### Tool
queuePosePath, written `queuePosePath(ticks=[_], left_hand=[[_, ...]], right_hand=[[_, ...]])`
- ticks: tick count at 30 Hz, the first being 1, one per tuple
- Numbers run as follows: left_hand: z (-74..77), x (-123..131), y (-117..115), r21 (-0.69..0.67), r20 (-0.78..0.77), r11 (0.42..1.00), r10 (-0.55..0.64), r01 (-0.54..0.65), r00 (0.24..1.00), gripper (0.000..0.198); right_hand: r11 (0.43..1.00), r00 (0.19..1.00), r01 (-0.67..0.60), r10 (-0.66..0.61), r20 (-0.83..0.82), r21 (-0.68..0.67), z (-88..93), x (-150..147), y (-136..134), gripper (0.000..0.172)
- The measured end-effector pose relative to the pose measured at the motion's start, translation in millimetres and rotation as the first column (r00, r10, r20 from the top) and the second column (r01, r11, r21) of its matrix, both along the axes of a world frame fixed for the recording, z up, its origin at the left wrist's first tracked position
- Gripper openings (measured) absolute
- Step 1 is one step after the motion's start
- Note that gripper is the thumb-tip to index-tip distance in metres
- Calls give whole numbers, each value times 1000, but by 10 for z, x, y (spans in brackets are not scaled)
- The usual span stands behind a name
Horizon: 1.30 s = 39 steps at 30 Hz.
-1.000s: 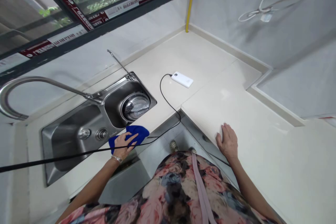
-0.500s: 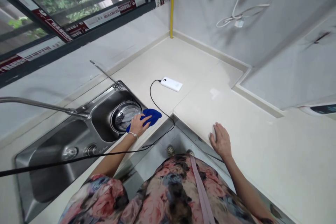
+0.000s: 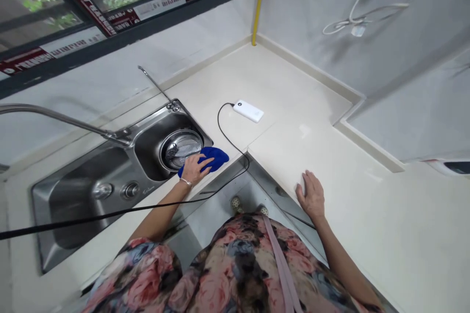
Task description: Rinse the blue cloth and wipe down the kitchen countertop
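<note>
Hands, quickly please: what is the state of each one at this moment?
Left hand: fingers spread, pressing on the blue cloth at the sink edge.
Right hand: open, flat on the countertop, holding nothing.

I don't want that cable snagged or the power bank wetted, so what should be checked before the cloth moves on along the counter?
1. Blue cloth under the left hand: ok.
2. Right hand flat on the countertop: ok.
3. Black cable clear of the cloth: not ok, it runs right beside it.
4. Power bank apart from the cloth: ok.
5. Countertop dry: cannot tell.
</note>
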<state>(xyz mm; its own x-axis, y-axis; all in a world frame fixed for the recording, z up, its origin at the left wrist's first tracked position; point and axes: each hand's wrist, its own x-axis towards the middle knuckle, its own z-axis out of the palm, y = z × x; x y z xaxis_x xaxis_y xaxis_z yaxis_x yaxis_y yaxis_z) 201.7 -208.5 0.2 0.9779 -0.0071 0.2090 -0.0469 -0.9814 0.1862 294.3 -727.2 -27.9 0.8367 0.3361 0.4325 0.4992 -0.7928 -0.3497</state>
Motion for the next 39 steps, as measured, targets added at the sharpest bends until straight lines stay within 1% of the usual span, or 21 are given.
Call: queuePosePath(ticks=[2, 6, 11, 15, 19, 22, 26, 28, 31, 32, 33, 35, 37, 39], left_hand=[[14, -246, 69, 19, 6, 999, 33, -33, 999, 36], [35, -766, 176, 47, -1, 988, 145, -145, 989, 36], [24, -1350, 215, 56, -27, 959, 279, -277, 960, 37], [9, -1769, 199, 60, -93, 904, 427, -423, 899, 38], [2, -2252, 234, 64, -140, 818, 574, -571, 807, 39], [-1, -2657, 294, 60, -138, 716, 696, -696, 704, 41], [15, -3145, 373, 57, -98, 534, 844, -844, 527, 44], [43, -3342, 405, 65, -107, 415, 907, -908, 407, 45], [109, -3573, 477, 106, -132, 194, 975, -975, 180, 49], [133, -3629, 518, 114, -142, 138, 982, -984, 121, 52], [155, -3670, 569, 114, -156, 99, 985, -989, 80, 55], [187, -3701, 696, 83, -192, 36, 981, -996, 20, 60], [198, -3656, 820, 27, -198, -55, 978, -998, -60, 64], [193, -3554, 884, -24, -161, -158, 975, -987, -152, 68]], right_hand=[[1000, 1000, 0, 0, -3, 1, -11, 0, -16, 53], [1000, 1000, -6, 6, -8, 5, -23, 2, -37, 53], [1000, 999, -26, 26, 26, 6, -35, 5, -68, 53], [999, 999, -42, 41, 36, 13, -63, 10, -111, 53], [998, 998, -56, 56, 23, 15, -97, 22, -148, 54], [997, 997, -73, 72, 21, 10, -112, 25, -162, 55], [998, 998, -66, 65, 24, 8, -118, 17, -170, 56], [997, 997, -71, 71, 31, 13, -123, 15, -176, 56], [997, 996, -82, 81, 45, 15, -133, 19, -179, 55], [996, 995, -84, 83, 48, 11, -135, 20, -178, 55], [997, 995, -82, 82, 51, 7, -137, 21, -175, 55], [997, 995, -79, 79, 57, -2, -134, 20, -165, 56], [997, 995, -80, 81, 62, -9, -123, 17, -152, 56], [996, 994, -83, 84, 66, -16, -106, 14, -138, 56]])
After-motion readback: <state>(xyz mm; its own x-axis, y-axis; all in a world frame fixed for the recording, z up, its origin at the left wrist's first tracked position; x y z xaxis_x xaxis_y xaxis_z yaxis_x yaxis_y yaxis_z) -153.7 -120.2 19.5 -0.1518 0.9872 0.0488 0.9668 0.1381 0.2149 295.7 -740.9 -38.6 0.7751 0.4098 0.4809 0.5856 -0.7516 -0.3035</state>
